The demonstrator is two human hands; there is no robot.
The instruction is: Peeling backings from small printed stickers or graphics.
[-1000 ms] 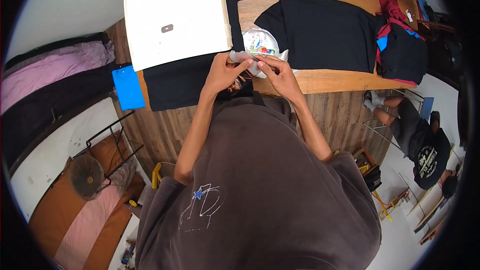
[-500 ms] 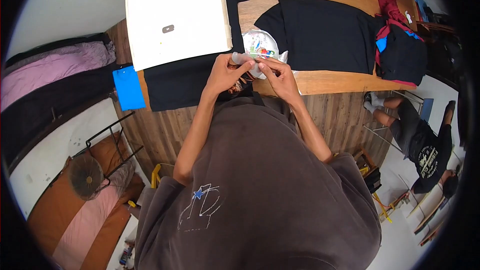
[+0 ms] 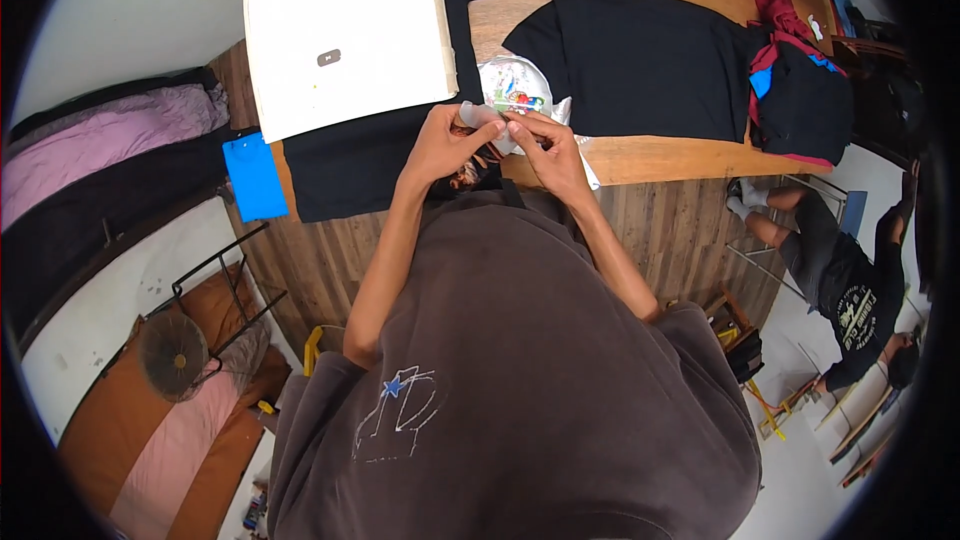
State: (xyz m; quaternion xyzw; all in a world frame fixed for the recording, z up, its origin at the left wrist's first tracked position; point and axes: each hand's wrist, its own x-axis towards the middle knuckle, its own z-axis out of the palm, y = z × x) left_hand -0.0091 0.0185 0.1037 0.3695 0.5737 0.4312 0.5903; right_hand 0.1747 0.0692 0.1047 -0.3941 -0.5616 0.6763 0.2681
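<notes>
Close together at the table's near edge, both my hands pinch a small, whitish, translucent sheet. My left hand (image 3: 447,149) is closed on one side of this translucent sheet (image 3: 477,115). My right hand (image 3: 553,157) pinches at its other side, fingertips nearly touching the left thumb. Just beyond the fingers lies a round white plate or packet (image 3: 507,73) with colourful printing and small bright bits on it; my fingers hide its near part. A black garment (image 3: 350,165) lies flat beside my left hand, its orange-brown print partly covered by that hand.
A large white board (image 3: 350,40) rests on the black garment. Another black garment (image 3: 650,65) lies to the right on the wooden table (image 3: 640,162). Blue folded cloth (image 3: 256,177) hangs at the left edge. A person (image 3: 850,290) sits at right; a round fan (image 3: 173,355) stands at left.
My hands keep their pinch on the translucent sheet, with only slight finger movement. The view has shifted slightly. At right, the seated person's arm has moved.
</notes>
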